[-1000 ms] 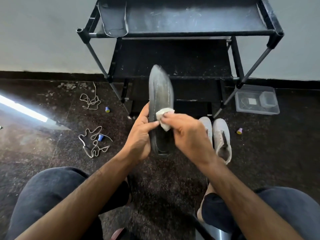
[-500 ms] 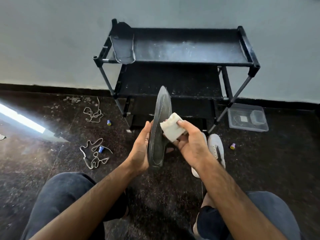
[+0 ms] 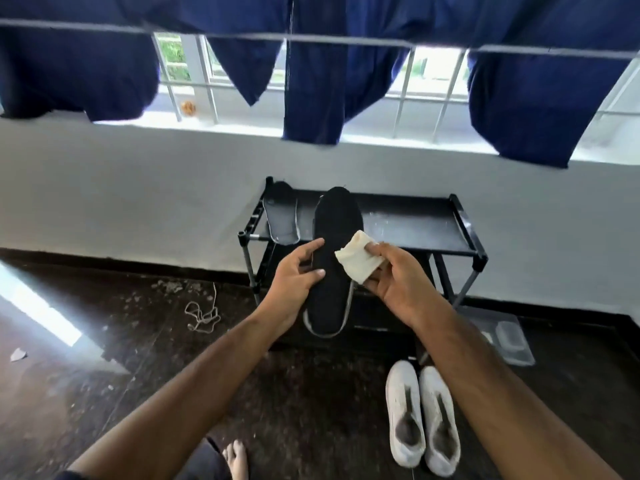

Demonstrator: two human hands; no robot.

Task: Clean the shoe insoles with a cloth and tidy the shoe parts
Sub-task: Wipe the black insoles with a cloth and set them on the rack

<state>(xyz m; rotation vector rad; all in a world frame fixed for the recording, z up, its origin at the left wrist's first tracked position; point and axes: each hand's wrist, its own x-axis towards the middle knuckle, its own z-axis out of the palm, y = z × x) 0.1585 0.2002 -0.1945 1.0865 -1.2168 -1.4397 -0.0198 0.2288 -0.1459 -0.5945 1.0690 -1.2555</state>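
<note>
Between the two hands, out in front of the person and above the dark floor (image 3: 145, 344), a black insole (image 3: 335, 251) is held upright with its toe end up and its dark fabric face turned toward the head camera. The left hand (image 3: 294, 275) grips it at its left edge, thumb curled across the front face and forefinger stretched up along the side. The right hand (image 3: 394, 278) pinches a folded whitish cloth (image 3: 358, 259) between thumb and fingers; the cloth sits just beside the insole's right edge, and whether it touches the face cannot be told.

Behind them stands a low black shoe rack (image 3: 415, 223) against the white wall, and a second insole (image 3: 281, 218) lies on the left of its top shelf. A pair of white shoes (image 3: 422, 414) stands on the floor below the right forearm, well apart from the rack top. A loose lace (image 3: 202, 315) lies on the floor to the left of the rack, and a clear plastic box (image 3: 509, 339) sits by the rack's right legs.

Judging by this, the wiping step is in hand on the second insole, with its fabric side presented. The next move would call for bringing the cloth flat onto that face and stroking along its length while the left hand steadies the thin, flexible insole against bending; then it can join its mate on the shelf.
</note>
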